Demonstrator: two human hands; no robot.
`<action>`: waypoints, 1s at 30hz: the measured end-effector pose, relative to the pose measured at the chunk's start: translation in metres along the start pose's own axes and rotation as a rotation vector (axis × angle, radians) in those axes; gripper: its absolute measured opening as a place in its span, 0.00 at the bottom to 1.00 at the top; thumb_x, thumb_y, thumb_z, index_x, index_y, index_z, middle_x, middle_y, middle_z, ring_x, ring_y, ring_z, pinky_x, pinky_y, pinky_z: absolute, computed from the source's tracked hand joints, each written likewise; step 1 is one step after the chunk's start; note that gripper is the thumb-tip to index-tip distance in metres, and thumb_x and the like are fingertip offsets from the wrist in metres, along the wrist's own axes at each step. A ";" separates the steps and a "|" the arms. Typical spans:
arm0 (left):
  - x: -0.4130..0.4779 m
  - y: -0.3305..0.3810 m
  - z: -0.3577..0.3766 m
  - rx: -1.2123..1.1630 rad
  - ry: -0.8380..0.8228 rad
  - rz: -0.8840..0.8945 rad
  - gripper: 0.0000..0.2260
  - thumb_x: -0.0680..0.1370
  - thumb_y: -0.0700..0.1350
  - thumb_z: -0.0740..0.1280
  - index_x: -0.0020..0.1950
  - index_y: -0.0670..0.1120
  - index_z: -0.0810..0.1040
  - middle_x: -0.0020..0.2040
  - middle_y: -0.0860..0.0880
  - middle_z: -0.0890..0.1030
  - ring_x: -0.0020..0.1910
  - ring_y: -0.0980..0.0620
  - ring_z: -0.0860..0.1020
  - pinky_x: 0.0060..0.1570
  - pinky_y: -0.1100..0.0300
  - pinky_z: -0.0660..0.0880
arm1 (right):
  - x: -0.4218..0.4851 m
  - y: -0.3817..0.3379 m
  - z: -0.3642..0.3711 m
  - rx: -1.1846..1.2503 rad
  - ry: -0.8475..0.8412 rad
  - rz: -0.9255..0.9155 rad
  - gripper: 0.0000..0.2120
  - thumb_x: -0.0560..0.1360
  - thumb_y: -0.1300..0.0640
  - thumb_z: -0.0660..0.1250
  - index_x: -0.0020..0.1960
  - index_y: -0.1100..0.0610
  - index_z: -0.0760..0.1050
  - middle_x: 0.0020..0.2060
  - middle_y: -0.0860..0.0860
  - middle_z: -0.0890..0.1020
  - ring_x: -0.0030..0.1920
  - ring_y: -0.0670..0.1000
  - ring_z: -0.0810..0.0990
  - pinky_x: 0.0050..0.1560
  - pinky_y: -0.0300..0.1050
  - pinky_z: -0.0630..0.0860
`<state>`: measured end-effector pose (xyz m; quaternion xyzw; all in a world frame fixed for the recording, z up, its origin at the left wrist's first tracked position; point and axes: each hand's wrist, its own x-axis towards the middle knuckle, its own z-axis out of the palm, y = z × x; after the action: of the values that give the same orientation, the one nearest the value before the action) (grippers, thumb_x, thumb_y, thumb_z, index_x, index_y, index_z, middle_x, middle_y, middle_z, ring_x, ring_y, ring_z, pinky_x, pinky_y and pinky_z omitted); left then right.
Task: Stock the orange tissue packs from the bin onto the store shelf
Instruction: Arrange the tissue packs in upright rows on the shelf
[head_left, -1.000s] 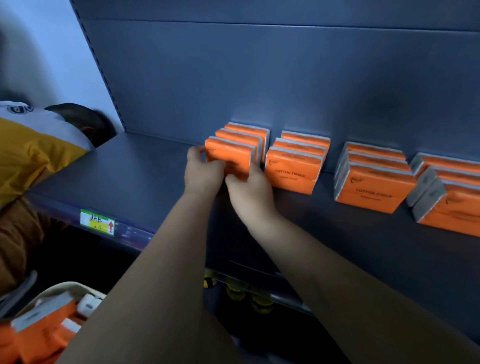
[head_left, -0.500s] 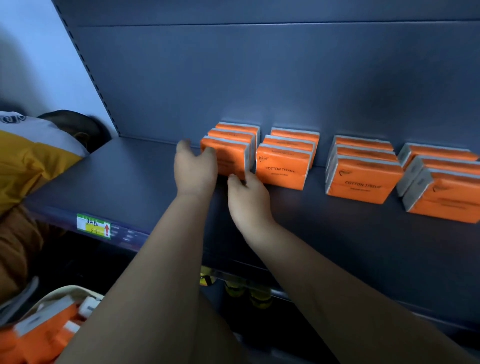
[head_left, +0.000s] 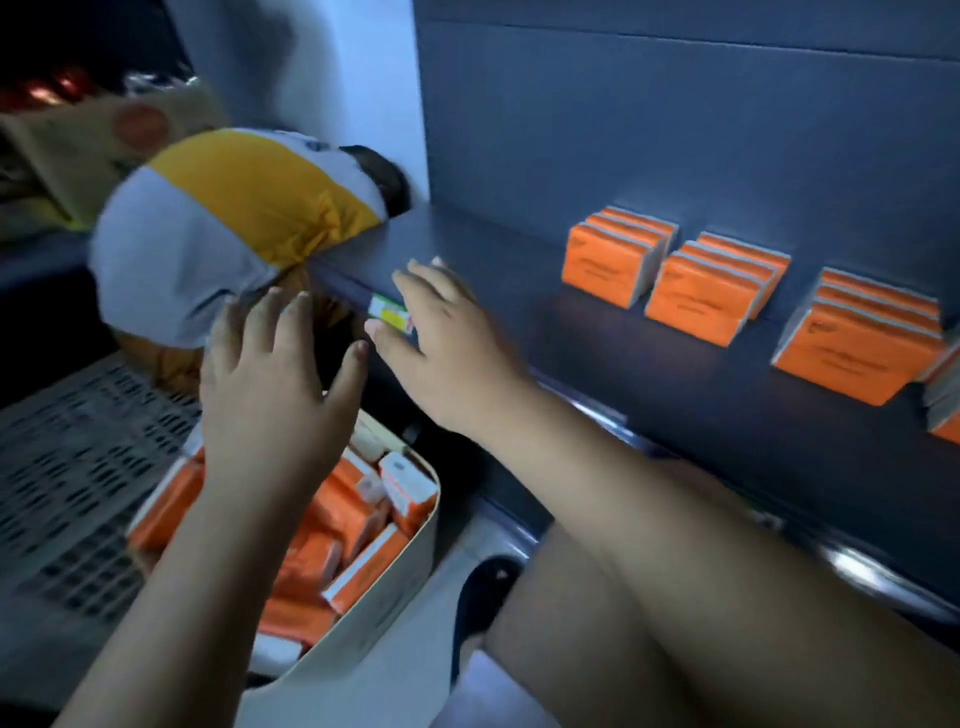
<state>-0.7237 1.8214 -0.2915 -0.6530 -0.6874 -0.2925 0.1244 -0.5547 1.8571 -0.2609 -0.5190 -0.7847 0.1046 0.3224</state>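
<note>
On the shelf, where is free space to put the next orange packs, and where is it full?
The shelf is bare from the leftmost tissue stack left to its end. A bare strip also runs in front of the stacks. To the right it is crowded: stacks stand side by side along the back panel.

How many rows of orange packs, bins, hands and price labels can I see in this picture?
rows of orange tissue packs: 4 (the rightmost is cut off by the frame edge)
bin: 1
hands: 2, the left hand and the right hand, both holding nothing
price label: 1
Total: 8
</note>
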 end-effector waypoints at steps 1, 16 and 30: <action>-0.012 -0.012 -0.008 0.004 -0.001 -0.036 0.30 0.80 0.62 0.59 0.72 0.41 0.73 0.73 0.39 0.74 0.75 0.32 0.66 0.76 0.40 0.63 | -0.006 -0.012 0.012 -0.009 -0.017 -0.037 0.28 0.82 0.46 0.65 0.75 0.63 0.71 0.75 0.60 0.71 0.80 0.59 0.63 0.77 0.51 0.59; -0.138 -0.105 0.041 0.001 -0.452 -0.346 0.25 0.81 0.59 0.64 0.73 0.47 0.71 0.75 0.45 0.73 0.77 0.39 0.65 0.71 0.42 0.67 | -0.078 -0.004 0.141 -0.223 -0.524 0.025 0.25 0.81 0.41 0.62 0.72 0.55 0.72 0.69 0.53 0.75 0.71 0.56 0.72 0.70 0.55 0.72; -0.137 -0.134 0.104 -0.265 -0.259 -0.882 0.19 0.74 0.41 0.69 0.65 0.40 0.73 0.62 0.37 0.77 0.64 0.36 0.75 0.72 0.50 0.61 | -0.026 0.022 0.224 -0.372 -0.502 0.152 0.21 0.79 0.42 0.65 0.63 0.58 0.78 0.61 0.56 0.76 0.63 0.59 0.73 0.60 0.55 0.73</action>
<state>-0.8160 1.7703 -0.4820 -0.3403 -0.8656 -0.3188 -0.1823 -0.6691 1.8819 -0.4553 -0.5843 -0.8043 0.1081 0.0096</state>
